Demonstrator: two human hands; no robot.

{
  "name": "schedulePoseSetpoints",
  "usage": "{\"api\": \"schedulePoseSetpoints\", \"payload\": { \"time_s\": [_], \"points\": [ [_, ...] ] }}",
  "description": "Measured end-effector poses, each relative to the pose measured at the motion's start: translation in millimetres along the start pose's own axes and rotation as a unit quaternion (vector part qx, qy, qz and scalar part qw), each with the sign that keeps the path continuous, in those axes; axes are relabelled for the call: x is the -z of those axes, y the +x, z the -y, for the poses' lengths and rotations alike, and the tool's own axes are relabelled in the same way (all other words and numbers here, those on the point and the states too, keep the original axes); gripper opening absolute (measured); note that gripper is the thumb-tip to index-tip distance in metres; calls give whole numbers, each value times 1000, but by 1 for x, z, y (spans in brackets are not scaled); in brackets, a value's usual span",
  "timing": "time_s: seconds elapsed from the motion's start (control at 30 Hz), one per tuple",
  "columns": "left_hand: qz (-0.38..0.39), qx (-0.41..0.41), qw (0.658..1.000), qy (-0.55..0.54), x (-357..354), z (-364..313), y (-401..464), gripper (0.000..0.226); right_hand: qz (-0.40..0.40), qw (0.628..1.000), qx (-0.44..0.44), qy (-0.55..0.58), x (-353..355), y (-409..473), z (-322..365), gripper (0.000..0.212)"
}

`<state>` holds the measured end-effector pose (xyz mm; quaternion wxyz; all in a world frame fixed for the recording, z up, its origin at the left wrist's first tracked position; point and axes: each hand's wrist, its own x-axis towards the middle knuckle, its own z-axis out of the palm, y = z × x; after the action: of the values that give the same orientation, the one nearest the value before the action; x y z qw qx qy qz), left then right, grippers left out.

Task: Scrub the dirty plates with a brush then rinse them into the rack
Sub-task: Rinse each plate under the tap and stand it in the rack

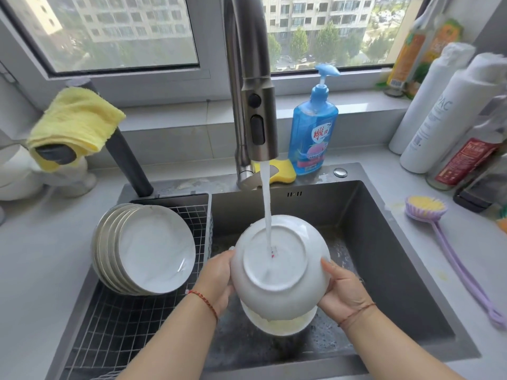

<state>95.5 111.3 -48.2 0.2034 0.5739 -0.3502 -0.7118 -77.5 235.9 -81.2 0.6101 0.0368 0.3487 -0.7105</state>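
Gripping the plate (279, 266) by opposite rims with your left hand (216, 275) and right hand (343, 289), you held it underside-up beneath the tap stream (266, 209) over the sink (384, 242), apparently so the water sheeted off before racking.

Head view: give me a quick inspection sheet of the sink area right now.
Surface: grey counter around a dark sink; tap running.
Job's things: plate held underside up under the stream; another dish below it; washed plates stacked leaning in the rack; brush lying on the counter, right.
Clutter: soap bottle, yellow sponge, yellow cloth, bottles at right.
Grippers: left hand and right hand grip the plate's rim.
Cables: nothing seen.
Surroundings: window, buildings outside.
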Motion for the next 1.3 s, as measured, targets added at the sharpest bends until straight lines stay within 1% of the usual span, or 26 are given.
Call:
{"api": "schedulePoseSetpoints", "payload": {
  "time_s": [0.07, 0.17, 0.2, 0.27, 0.3, 0.37, 0.5, 0.6, 0.73, 0.9, 1.03, 1.2, 1.3],
  "points": [
    [-3, -14, 1000, -25, 3, -7, -1, 16, -8, 999, -12, 49, 3, 3, -4, 77],
    [2, -17, 996, -89, 4, -15, -4, 8, -19, 996, -18, 90, 6, 6, -10, 79],
    [10, -14, 994, -111, 5, -18, -6, 12, -26, 994, -18, 103, 7, 7, -12, 82],
    [23, -4, 990, -142, 7, -20, -6, 19, -33, 991, -24, 128, 8, 8, -16, 97],
    [25, -2, 989, -148, 8, -21, -6, 20, -33, 990, -29, 137, 7, 8, -18, 104],
    [25, 2, 988, -154, 12, -21, -6, 18, -33, 988, -35, 147, 4, 9, -22, 110],
    [15, -1, 989, -150, 15, -20, -1, 25, -35, 983, -42, 173, -5, 9, -28, 115],
    [7, 2, 989, -150, 18, -18, 3, 27, -47, 981, -45, 183, -11, 10, -29, 121],
    [1, 13, 989, -148, 22, -17, 7, 29, -58, 980, -37, 185, -15, 12, -26, 124],
    [10, 22, 990, -142, 23, -15, 6, 27, -51, 984, -34, 170, -15, 10, -20, 119],
    [31, 25, 991, -131, 21, -14, 0, 24, -36, 989, -27, 140, -10, 5, -12, 106],
    [42, 37, 991, -122, 17, -6, -3, 24, -18, 993, -27, 110, 2, 2, -1, 82],
    [56, 49, 990, -122, 13, 1, -8, 20, -21, 995, -24, 94, 11, 3, 5, 79]
  ]
}}
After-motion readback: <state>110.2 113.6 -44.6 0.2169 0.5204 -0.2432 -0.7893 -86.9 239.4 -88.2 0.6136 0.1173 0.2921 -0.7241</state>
